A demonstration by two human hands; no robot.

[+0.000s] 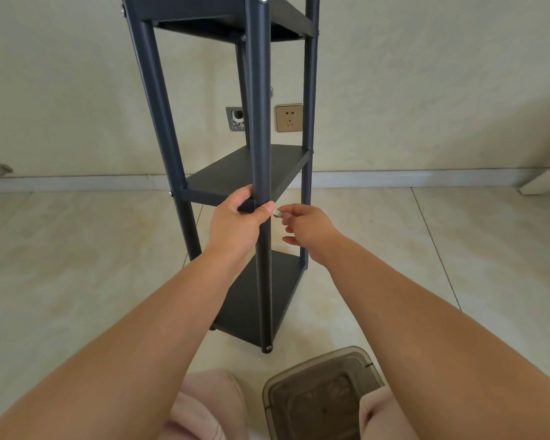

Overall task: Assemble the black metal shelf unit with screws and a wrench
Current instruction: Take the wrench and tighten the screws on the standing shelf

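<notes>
Pale tiled floor (77,281) here, and on it the black shelf unit (258,300) stands upright mid-scene; near right, just beside it, sits a brown translucent bin (324,395).

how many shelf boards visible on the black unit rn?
3: top shelf at the frame's upper edge, middle shelf level with the left hand, bottom shelf near the floor. Any above the top edge would be out of view.

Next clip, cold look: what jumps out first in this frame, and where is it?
A tall black metal shelf unit stands upright in the centre, against a cream wall. At its middle shelf, the left hand grips the front post, while the right hand pinches a small silver screw right beside that post. At the bottom edge, a translucent brown plastic bin sits on the tiled floor between the knees.
</notes>
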